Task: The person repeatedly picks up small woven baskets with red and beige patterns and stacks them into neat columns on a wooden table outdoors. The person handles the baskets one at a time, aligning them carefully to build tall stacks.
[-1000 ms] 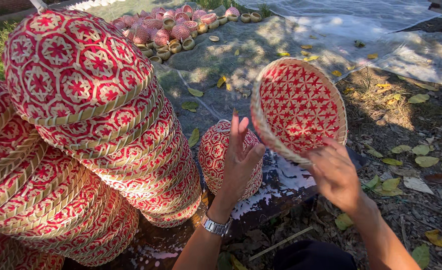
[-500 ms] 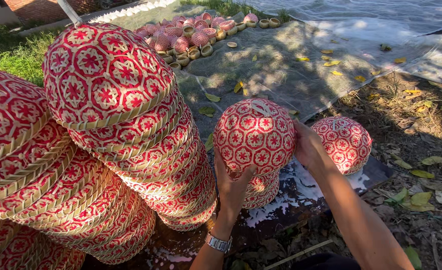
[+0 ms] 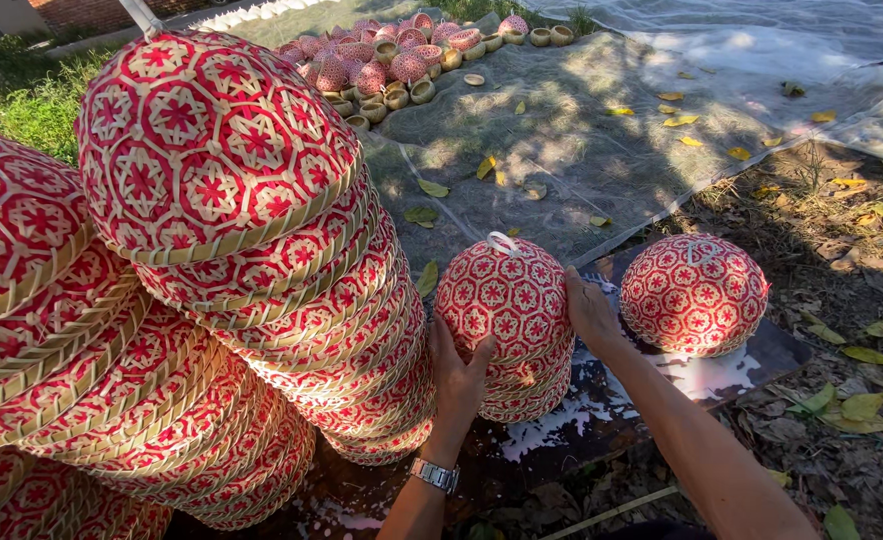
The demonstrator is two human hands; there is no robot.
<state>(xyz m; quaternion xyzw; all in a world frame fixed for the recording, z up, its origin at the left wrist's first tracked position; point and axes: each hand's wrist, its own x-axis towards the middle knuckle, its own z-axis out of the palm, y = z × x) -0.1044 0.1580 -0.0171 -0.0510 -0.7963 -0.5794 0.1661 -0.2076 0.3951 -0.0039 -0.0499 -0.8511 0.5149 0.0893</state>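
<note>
On a grey ground sheet (image 3: 601,150) outdoors, two hands steady a small pile of red-and-cream woven dome covers.

Largest, at left, lean long slanting stacks of nested woven covers (image 3: 211,250), the same red star pattern on each. Between those stacks and a single dome cover (image 3: 693,294) at right stands the short stack of dome covers (image 3: 509,318) with a white loop on top, set on a dark board (image 3: 761,355) splashed with white paint. Left hand (image 3: 458,372), a watch (image 3: 433,474) on its wrist, presses open-palmed against the pile's left flank, fingers spread upward; right hand (image 3: 589,311) lies flat and open against its right flank. Neither grips; both touch the pile. Far back sits a cluster of small covers and bowls (image 3: 391,60).
</note>
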